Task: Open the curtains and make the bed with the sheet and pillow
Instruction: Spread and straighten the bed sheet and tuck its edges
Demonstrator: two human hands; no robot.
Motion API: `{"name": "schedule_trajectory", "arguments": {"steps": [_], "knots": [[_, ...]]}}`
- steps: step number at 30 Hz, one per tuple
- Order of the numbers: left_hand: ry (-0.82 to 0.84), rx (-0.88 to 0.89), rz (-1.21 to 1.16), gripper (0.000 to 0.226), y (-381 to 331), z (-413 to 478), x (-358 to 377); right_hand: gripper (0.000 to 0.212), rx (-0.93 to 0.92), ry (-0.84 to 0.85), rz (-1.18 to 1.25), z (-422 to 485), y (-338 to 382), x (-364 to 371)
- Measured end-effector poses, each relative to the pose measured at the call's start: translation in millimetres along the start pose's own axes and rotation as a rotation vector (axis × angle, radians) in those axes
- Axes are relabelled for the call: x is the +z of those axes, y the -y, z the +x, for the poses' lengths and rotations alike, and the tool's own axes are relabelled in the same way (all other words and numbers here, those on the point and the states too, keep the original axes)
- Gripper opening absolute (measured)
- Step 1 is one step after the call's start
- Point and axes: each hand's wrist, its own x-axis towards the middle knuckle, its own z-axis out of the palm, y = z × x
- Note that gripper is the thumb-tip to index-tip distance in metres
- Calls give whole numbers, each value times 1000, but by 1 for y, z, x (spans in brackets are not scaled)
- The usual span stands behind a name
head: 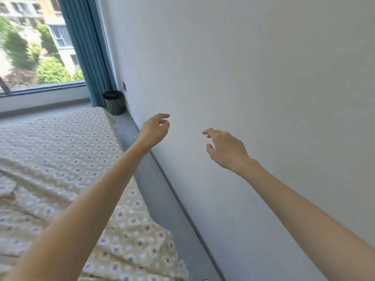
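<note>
Sheet lies rumpled; to its right hover my left grip and right grip, fingers loosely curled apart, holding nothing.

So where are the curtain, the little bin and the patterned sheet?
curtain (86, 47), head view, on its gathered blue folds.
bin (115, 104), head view, on its patterned side.
sheet (60, 151), head view, on its flat middle.

A plain pale wall fills the middle and the right of the frame. In the upper left a window gives bright daylight, with trees and buildings outside. Near the corner below it, a dark patterned waste basket stands on the grey floor, close to the wall.
</note>
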Motion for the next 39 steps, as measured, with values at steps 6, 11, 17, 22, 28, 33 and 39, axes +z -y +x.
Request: {"name": "schedule_trajectory", "arguments": {"steps": [6, 11, 17, 22, 28, 33, 39], "knots": [[-222, -171, -18, 40, 14, -22, -4, 42, -201, 82, 19, 45, -11, 5], [-375, -336, -19, 41, 32, -52, -24, 44, -310, 202, 65, 78, 3, 14], [-467, -392, -43, 41, 42, -44, -41, 45, -398, 199, 82, 117, 24, 16], [-531, -413, -63, 41, 65, -11, -67, 43, -496, 204, 103, 162, 59, 34], [-618, -483, -93, 40, 117, 47, -115, 44, -643, 258, 84, 252, 126, 62], [-676, -594, -150, 41, 170, 110, -172, 42, -754, 327, 73, 347, 200, 90], [-735, -674, -166, 40, 215, 168, -231, 42, -867, 414, 55, 427, 279, 114]]}}
